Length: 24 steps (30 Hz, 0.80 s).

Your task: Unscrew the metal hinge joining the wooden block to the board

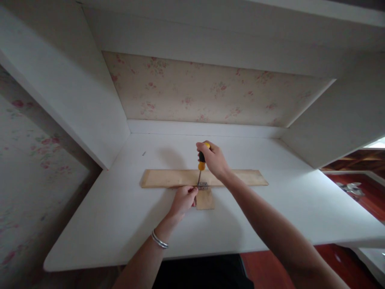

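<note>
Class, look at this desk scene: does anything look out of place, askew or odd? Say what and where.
One small dark screw-like speck lies alone on the white desk top, apart from the long pale wooden strip. Otherwise nothing stands out: the right hand holds the yellow-and-black screwdriver upright over the small metal hinge.

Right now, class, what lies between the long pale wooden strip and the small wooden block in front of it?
A small silver metal hinge bridges the long pale wooden strip and the small wooden block, as the head view shows; the yellow-and-black screwdriver tip meets it.
</note>
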Tool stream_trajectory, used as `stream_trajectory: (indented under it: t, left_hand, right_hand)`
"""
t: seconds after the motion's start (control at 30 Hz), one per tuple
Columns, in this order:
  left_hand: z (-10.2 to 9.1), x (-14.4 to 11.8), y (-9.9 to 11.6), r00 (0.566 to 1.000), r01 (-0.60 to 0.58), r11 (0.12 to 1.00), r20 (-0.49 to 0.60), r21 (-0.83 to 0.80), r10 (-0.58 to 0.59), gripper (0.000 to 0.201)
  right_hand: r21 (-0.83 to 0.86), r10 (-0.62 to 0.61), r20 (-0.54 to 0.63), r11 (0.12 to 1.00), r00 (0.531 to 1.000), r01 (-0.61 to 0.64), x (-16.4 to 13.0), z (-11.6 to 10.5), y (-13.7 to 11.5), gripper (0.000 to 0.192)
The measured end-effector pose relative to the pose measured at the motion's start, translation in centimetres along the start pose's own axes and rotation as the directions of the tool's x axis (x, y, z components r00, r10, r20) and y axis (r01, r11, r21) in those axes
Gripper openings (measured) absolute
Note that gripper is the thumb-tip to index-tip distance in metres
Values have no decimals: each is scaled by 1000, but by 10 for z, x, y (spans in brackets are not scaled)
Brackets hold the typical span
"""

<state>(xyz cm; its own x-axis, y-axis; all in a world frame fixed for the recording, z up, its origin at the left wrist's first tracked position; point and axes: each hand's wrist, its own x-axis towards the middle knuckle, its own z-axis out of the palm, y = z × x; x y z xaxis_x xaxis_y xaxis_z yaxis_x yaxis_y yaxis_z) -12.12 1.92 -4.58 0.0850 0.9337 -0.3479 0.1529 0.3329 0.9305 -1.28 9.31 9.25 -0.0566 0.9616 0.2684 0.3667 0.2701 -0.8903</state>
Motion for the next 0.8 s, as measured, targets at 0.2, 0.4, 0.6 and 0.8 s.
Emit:
stream_trajectory:
  t: [0.2,0.4,0.6,0.8]
  left_hand:
    - [-2,3,-5,1000,-14,999,-4,33,14,29]
    - [-2,4,-10,1000,-20,1000,-13,13,21,28]
    - [-1,1,-4,1000,-24,999,-5,30,24,28]
    - [-2,2,-6,1000,-17,1000,9,21,16,30]
  right_hand:
    - [-753,100,347,622,932,213,27,-45,-39,44]
    - [-603,186,711,658,678,452,38,-56,-72,27]
    - [-756,176,499,567,848,327,49,-42,-71,39]
    - [-588,255,592,785,764,194,52,-44,-81,30]
